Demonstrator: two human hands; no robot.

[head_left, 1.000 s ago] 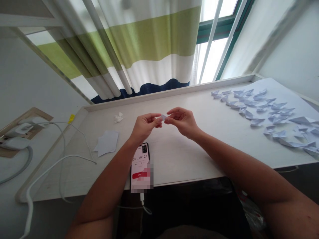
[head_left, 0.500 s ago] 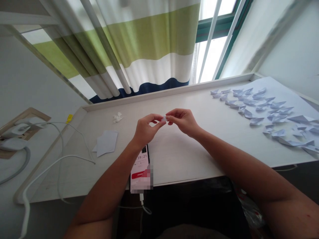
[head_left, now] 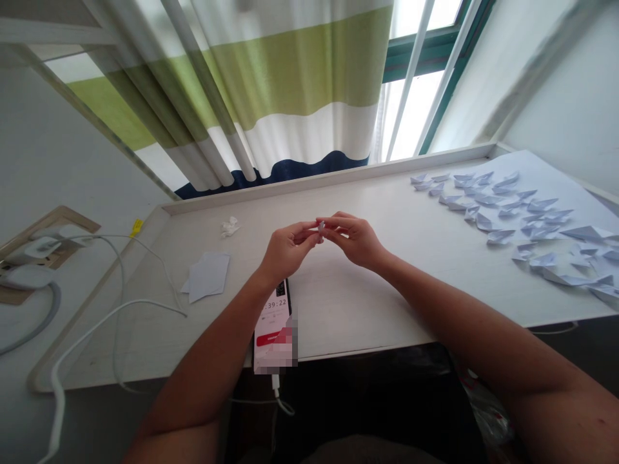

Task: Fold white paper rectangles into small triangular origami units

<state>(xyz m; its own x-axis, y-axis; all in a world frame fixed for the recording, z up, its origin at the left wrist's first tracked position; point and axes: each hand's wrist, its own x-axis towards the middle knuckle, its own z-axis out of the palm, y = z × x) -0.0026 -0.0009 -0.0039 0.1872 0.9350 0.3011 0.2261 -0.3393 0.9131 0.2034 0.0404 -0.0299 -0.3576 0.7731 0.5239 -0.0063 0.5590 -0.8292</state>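
Above the middle of the white desk, a small folded piece of paper (head_left: 322,226) is pinched between my two hands, mostly covered by the fingertips. My left hand (head_left: 290,250) grips it from the left with thumb and fingers closed. From the right, my right hand (head_left: 352,237) holds it the same way, the fingertips of both hands nearly meeting. Several folded paper boats (head_left: 503,209) stand in rows on the right of the desk. A few flat sheets of paper (head_left: 209,277) lie stacked to the left of my left hand.
A phone (head_left: 273,332) with a lit screen lies under my left wrist, a charging cable (head_left: 276,383) plugged in. Crumpled tissue (head_left: 229,227) sits at the back left. White cables (head_left: 120,309) run from the wall socket across the left side. A raised ledge (head_left: 290,187) borders the desk's back.
My fingers have shifted on the small paper, which now shows as a narrow upright shape instead of a flatter one. Both hands stay in about the same place.
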